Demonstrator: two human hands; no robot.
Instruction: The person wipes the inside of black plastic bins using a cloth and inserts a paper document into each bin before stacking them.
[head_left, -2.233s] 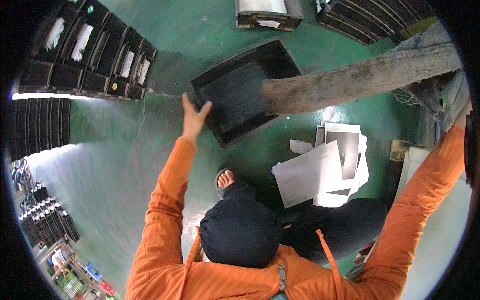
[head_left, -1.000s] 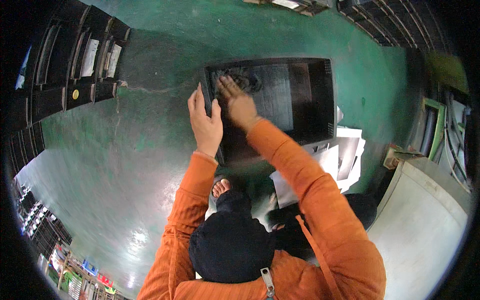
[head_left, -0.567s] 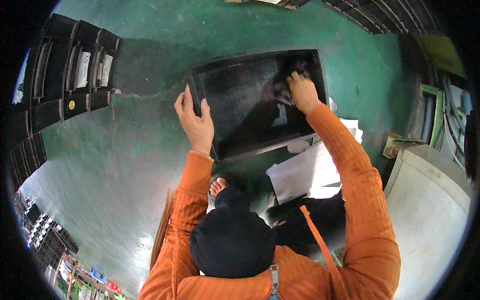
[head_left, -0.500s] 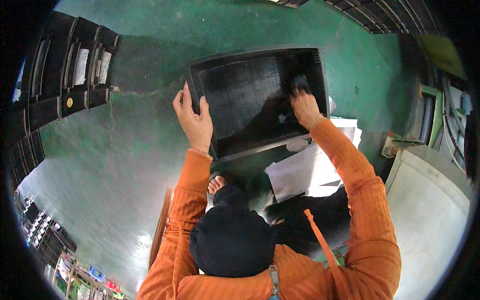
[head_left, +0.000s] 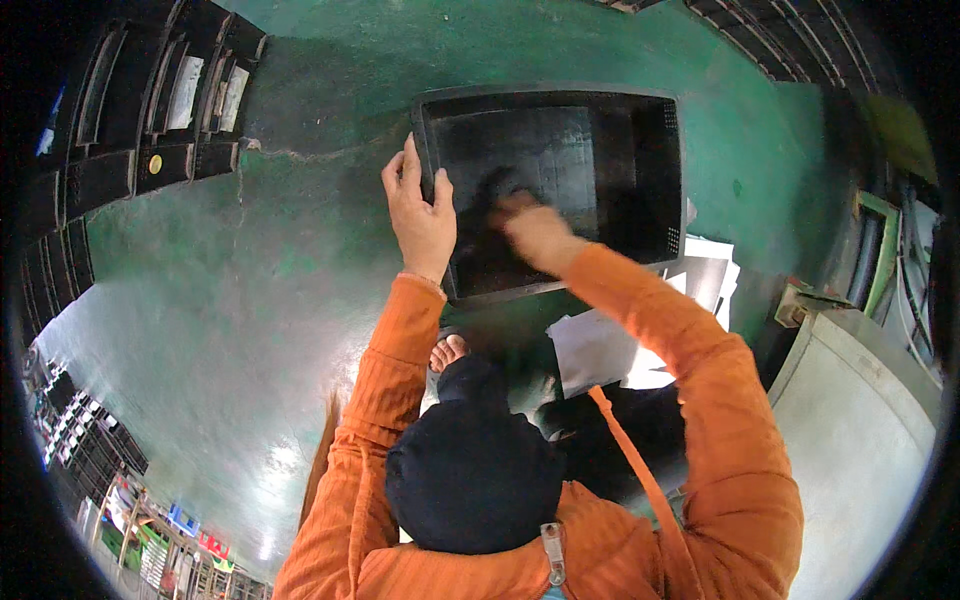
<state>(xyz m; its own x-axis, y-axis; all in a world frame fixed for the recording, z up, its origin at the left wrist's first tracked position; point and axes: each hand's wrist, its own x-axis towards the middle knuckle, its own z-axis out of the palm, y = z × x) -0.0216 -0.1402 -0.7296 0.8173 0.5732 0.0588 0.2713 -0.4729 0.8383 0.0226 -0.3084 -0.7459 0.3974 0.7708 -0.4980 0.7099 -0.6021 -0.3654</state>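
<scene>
A black plastic crate (head_left: 670,190) is in front of me with its hollow side facing me. My left hand (head_left: 422,222) grips its left rim, the thumb on the inner side and the fingers along the outside. Inside the crate, towards its left part, my right hand (head_left: 532,228) is closed and smeared by motion. A dark bunched thing (head_left: 497,186), maybe a rag, shows at its fingertips against the crate's bottom. Its exact kind is too blurred to make out.
White paper sheets (head_left: 600,350) lie below the crate's right side. Racks of black crates (head_left: 100,180) stand at the left, with more stacked at the upper right. A pale cabinet (head_left: 860,400) is close on my right. The floor (head_left: 300,240) is green.
My right hand has swept left across the inside of the crate with the dark thing. The crate and my left hand appear slightly further right, along with the whole scene.
</scene>
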